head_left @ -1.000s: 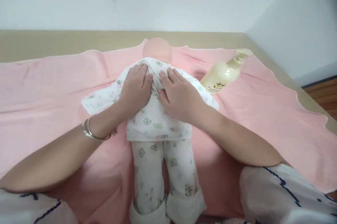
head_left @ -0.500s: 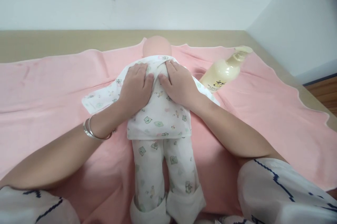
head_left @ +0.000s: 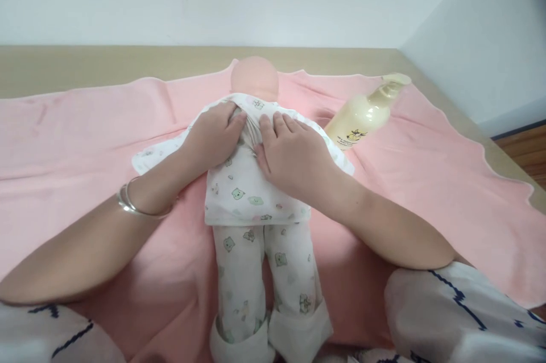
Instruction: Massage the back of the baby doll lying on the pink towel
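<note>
A baby doll (head_left: 251,203) in white pyjamas printed with little bears lies lengthwise on a pink towel (head_left: 85,141), its head away from me. My left hand (head_left: 212,136) rests on the doll's upper back, fingers curled and pressing a fold of the top. My right hand (head_left: 294,152) lies flat beside it on the right side of the back, fingers stretched toward the neck. A silver bangle (head_left: 132,206) circles my left wrist. Between the two hands the fabric is bunched.
A cream pump bottle (head_left: 367,112) lies on its side on the towel, right of the doll's shoulder. The towel covers a beige surface (head_left: 85,64) against a white wall. Wooden floor (head_left: 522,149) shows at the far right. My patterned sleeves sit at both bottom corners.
Both hands slid up toward the doll's neck, then drew back down. My left fingers have curled, and the top's fabric is bunched between the hands again.
</note>
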Available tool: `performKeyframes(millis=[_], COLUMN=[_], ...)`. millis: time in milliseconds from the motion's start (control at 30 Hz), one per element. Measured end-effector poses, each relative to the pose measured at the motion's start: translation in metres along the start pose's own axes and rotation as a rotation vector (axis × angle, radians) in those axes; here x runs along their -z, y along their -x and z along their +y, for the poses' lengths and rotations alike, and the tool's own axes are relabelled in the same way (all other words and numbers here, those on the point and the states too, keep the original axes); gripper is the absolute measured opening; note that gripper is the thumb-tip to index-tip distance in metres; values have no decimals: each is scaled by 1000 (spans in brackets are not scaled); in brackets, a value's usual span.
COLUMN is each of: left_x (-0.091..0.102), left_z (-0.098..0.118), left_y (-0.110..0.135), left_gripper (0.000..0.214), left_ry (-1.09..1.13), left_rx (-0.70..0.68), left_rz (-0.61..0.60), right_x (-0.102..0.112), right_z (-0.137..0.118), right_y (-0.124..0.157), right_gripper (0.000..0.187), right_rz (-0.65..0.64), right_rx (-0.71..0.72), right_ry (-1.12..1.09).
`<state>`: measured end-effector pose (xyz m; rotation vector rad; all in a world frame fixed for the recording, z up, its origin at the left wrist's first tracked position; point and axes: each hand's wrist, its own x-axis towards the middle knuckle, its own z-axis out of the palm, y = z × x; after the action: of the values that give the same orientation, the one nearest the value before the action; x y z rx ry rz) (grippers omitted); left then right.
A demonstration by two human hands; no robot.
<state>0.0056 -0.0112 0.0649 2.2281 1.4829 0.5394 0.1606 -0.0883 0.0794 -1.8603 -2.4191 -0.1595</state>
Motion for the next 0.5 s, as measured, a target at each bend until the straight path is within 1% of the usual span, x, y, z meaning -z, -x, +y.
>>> performKeyframes(millis=[33,100,200,300,333,400,500], left_x=[-1,-4,-5,-3,-3,-2,-3], left_z=[-1,2,16,26,26,21,6], left_y=[-1,4,25,38,38,30,11], left_gripper=[40,41,46,52,53,53,46], left_ry=[-6,-33,-64,-59,-54,-39,-4], left_rx=[-3,-36,-100,-139,-134,-101,-46], left_rz=[7,29,45,12,4,12,19], right_x=[-1,-2,-2,-4,-5,-9,-13], right_z=[-2,2,20,36,37,33,13], right_y=[0,-5,-23,-38,-40,-37,-19], right_gripper=[59,57,54,55,54,51,53], right_rz=[9,3,-68,-115,-104,-40,68], right_rx=[-18,-49,-127,-193,-184,-139,-100], right_ry=[-13,-74,-210,-309,-310,-263,-147])
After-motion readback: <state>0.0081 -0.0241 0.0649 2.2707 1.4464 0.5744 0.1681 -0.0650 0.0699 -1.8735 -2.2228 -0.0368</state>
